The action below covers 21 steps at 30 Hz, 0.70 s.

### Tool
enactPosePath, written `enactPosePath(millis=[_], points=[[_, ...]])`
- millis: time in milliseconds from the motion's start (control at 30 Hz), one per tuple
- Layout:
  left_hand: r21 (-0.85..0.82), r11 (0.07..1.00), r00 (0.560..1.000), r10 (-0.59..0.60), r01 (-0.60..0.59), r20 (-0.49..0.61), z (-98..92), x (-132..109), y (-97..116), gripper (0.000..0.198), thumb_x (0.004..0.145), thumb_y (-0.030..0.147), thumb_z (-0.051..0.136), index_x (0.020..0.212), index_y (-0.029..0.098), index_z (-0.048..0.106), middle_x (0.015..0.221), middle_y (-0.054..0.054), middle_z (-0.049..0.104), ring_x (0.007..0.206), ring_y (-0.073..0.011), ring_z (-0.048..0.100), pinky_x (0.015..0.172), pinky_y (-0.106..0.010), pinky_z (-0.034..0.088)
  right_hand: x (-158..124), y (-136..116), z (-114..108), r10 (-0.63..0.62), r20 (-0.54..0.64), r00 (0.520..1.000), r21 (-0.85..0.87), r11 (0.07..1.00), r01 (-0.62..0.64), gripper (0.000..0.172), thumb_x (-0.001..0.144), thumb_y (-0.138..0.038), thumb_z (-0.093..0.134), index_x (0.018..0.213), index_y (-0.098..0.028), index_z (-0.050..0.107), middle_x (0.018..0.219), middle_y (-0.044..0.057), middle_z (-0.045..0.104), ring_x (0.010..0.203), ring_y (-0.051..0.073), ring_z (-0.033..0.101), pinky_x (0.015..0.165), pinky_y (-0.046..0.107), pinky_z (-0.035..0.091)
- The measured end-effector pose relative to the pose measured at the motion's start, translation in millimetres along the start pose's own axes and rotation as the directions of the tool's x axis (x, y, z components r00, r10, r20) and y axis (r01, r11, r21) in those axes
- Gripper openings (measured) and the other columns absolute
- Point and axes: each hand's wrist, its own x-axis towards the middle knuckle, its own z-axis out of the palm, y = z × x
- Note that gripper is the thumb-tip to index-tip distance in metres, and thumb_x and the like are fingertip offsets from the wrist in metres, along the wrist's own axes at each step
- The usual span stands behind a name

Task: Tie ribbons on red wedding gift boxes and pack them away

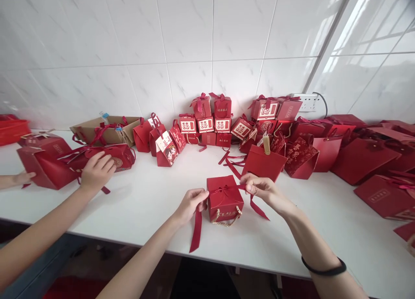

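Note:
A small red gift box (pixel 225 202) with a twisted gold cord handle (pixel 227 223) stands on the white table in front of me. A red ribbon (pixel 195 234) crosses its top, tied at the middle. At the box's left side my left hand (pixel 193 202) pinches one part of the ribbon, and a long tail hangs below it. My right hand (pixel 261 190), with a black band on the wrist, pinches the other part just right of the box; its tail trails onto the table.
Another person's hands (pixel 99 171) touch red boxes at the left. Behind lie a brown carton (pixel 119 136), stacked red boxes (pixel 205 124) and loose ribbons. A taller red bag (pixel 264 164) stands close behind my right hand. Many boxes (pixel 363 158) crowd the right side.

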Motion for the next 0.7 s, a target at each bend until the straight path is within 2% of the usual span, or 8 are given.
enactPosePath(millis=[67, 100, 167, 300, 433, 500, 567, 700], points=[[0.014, 1.000, 1.000, -0.006, 0.006, 0.007, 3.7, -3, 1, 0.046, 0.071, 0.048, 0.063, 0.048, 0.018, 0.037, 0.043, 0.005, 0.037, 0.045, -0.0075, 0.036, 0.052, -0.024, 0.032, 5, -12, 8, -0.066, 0.017, 0.998, -0.051, 0.996, 0.067, 0.044, 0.079, -0.056, 0.058, 0.058, -0.018, 0.053, 0.106, 0.010, 0.062, 0.098, 0.025, 0.057, 0.082, 0.035, 0.043], [0.022, 1.000, 1.000, -0.010, 0.010, 0.009, 4.8, -3, 2, 0.046, 0.071, 0.048, 0.063, 0.048, 0.018, 0.037, 0.043, 0.005, 0.037, 0.044, -0.0076, 0.036, 0.053, -0.024, 0.033, 9, -16, 12, -0.085, 0.038, 0.996, -0.065, 0.994, 0.087, 0.043, 0.080, -0.057, 0.056, 0.060, -0.018, 0.054, 0.107, 0.011, 0.063, 0.099, 0.026, 0.057, 0.082, 0.035, 0.043], [0.043, 0.999, 1.000, -0.018, 0.018, 0.011, 5.2, -2, 3, 0.046, 0.070, 0.051, 0.062, 0.048, 0.018, 0.037, 0.043, 0.005, 0.037, 0.044, -0.0079, 0.038, 0.052, -0.024, 0.034, 20, -18, 22, -0.111, 0.054, 0.992, -0.089, 0.989, 0.116, 0.042, 0.083, -0.057, 0.052, 0.067, -0.018, 0.056, 0.094, 0.010, 0.067, 0.089, 0.023, 0.060, 0.078, 0.034, 0.045], [0.133, 0.990, 0.998, -0.056, 0.052, 0.024, -0.7, 0, 8, 0.044, 0.072, 0.051, 0.060, 0.052, 0.018, 0.039, 0.044, 0.004, 0.042, 0.042, -0.0089, 0.041, 0.047, -0.024, 0.033, 37, -9, 37, -0.135, -0.017, 0.991, -0.173, 0.976, 0.130, 0.034, 0.086, -0.049, 0.050, 0.070, -0.019, 0.056, 0.067, 0.002, 0.066, 0.067, 0.017, 0.059, 0.070, 0.029, 0.045], [0.276, 0.959, 0.998, -0.061, 0.060, -0.003, -9.3, -6, 26, 0.031, 0.074, 0.045, 0.062, 0.067, 0.018, 0.048, 0.052, 0.006, 0.044, 0.042, -0.0073, 0.036, 0.043, -0.021, 0.026, 38, -1, 43, -0.132, -0.044, 0.990, -0.219, 0.968, 0.119, 0.029, 0.086, -0.041, 0.048, 0.069, -0.019, 0.058, 0.067, 0.002, 0.063, 0.064, 0.016, 0.057, 0.066, 0.029, 0.044], [0.457, 0.889, 1.000, 0.024, -0.024, 0.006, -12.1, -11, 40, 0.025, 0.074, 0.040, 0.063, 0.085, 0.019, 0.055, 0.065, 0.004, 0.051, 0.053, -0.0098, 0.045, 0.049, -0.021, 0.032, 36, 0, 44, -0.136, -0.038, 0.990, -0.220, 0.968, 0.124, 0.025, 0.086, -0.037, 0.046, 0.074, -0.019, 0.060, 0.072, 0.003, 0.064, 0.069, 0.017, 0.058, 0.068, 0.030, 0.044], [0.641, 0.757, 0.992, 0.108, -0.128, 0.070, -13.0, -14, 53, 0.030, 0.073, 0.035, 0.065, 0.099, 0.022, 0.058, 0.080, 0.001, 0.058, 0.068, -0.0138, 0.052, 0.059, -0.023, 0.038, 34, 1, 43, -0.146, -0.025, 0.989, -0.218, 0.966, 0.137, 0.022, 0.086, -0.032, 0.045, 0.076, -0.019, 0.061, 0.077, 0.003, 0.063, 0.073, 0.018, 0.058, 0.071, 0.030, 0.044], [0.800, 0.558, 0.975, 0.153, -0.218, 0.160, -8.5, -16, 75, 0.015, 0.076, 0.030, 0.060, 0.089, 0.024, 0.065, 0.079, 0.000, 0.062, 0.068, -0.0171, 0.055, 0.060, -0.024, 0.038, 33, 1, 42, -0.165, -0.016, 0.986, -0.201, 0.967, 0.158, 0.022, 0.084, -0.029, 0.046, 0.071, -0.020, 0.061, 0.081, 0.004, 0.063, 0.075, 0.018, 0.057, 0.073, 0.032, 0.044]])
